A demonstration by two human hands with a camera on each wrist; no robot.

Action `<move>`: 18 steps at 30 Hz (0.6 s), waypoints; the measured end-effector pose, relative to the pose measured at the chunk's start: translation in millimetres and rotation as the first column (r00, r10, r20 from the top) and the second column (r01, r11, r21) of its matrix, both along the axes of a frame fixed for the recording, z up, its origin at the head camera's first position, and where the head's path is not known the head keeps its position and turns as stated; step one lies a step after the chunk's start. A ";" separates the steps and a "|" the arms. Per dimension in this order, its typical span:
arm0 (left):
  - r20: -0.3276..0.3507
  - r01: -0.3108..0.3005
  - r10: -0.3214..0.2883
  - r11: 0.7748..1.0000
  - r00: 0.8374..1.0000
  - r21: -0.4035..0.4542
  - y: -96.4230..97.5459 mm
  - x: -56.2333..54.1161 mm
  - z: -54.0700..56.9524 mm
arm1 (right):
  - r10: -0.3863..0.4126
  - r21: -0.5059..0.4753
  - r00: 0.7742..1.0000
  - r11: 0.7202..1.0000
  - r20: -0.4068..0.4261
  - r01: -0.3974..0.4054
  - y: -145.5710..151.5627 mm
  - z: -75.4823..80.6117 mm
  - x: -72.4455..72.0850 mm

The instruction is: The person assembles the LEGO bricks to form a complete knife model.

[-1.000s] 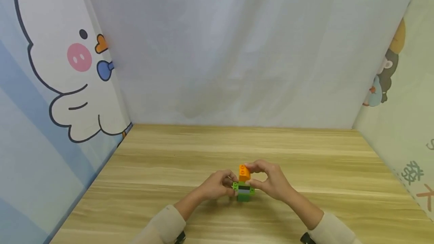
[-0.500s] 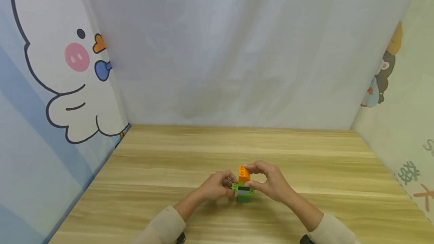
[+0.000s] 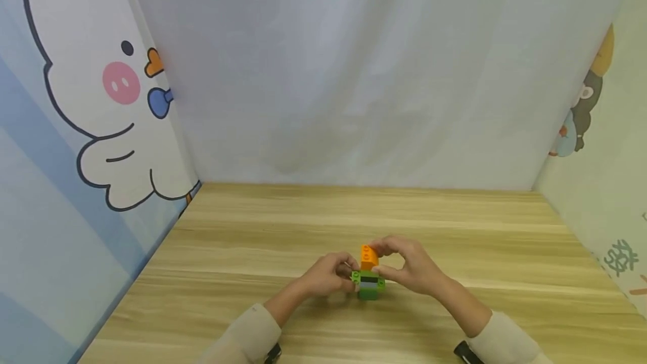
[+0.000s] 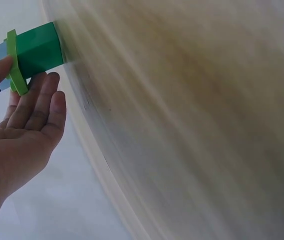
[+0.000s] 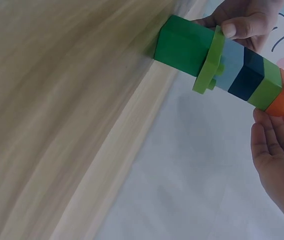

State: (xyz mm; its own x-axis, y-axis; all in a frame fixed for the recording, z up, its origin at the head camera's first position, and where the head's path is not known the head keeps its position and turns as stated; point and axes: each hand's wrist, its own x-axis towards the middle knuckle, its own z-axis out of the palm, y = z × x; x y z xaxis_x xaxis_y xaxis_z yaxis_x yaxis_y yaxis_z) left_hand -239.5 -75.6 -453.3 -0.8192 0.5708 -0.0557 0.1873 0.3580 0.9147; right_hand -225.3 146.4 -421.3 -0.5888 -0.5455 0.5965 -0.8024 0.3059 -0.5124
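Observation:
A stack of toy building blocks stands on the table, lowest a dark green block [image 5: 186, 45]. Above it come a thin light green plate [image 5: 210, 62] sticking out at both sides, a light blue block [image 5: 230, 65], a dark navy block [image 5: 247, 75] and a light green block [image 5: 265, 84]. Topmost is an orange block [image 3: 368, 257], which in the right wrist view touches the block beneath. My left hand [image 3: 327, 277] steadies the stack, thumb and fingers pinching it at the plate's left end. My right hand [image 3: 414, 265] pinches the orange block between thumb and fingers from the right.
The wood-grain table [image 3: 242, 223] stretches out around the stack. A pale curtain [image 3: 354, 72] hangs behind its far edge. Printed cartoon panels border the left and right sides.
The head view has shifted slightly, so everything sits a little differently in it. Both hands keep the same hold, and the stack stays in place.

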 end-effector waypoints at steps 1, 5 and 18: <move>0.000 0.000 0.000 1.000 1.000 -0.002 0.8 0.2 -0.1 | 0.006 -0.006 1.000 1.000 -0.014 -0.006 1.4 -1.2 -0.1; -0.002 0.000 0.000 1.000 1.000 -0.007 1.0 0.9 -0.4 | 0.014 -0.018 0.998 1.000 -0.064 -0.016 2.4 -4.9 0.0; 0.006 -0.001 0.001 1.000 1.000 0.013 2.0 2.7 0.7 | -0.021 -0.046 0.999 0.999 -0.030 0.020 -5.3 15.5 17.9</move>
State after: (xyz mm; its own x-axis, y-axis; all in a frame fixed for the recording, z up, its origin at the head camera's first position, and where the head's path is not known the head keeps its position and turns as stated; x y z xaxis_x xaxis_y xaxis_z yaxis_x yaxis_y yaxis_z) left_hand -236.8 -73.7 -452.6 -0.8195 0.5706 -0.0528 0.1815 0.3459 0.9205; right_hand -207.4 141.2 -405.9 -0.5807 -0.5052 0.6385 -0.8117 0.2989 -0.5018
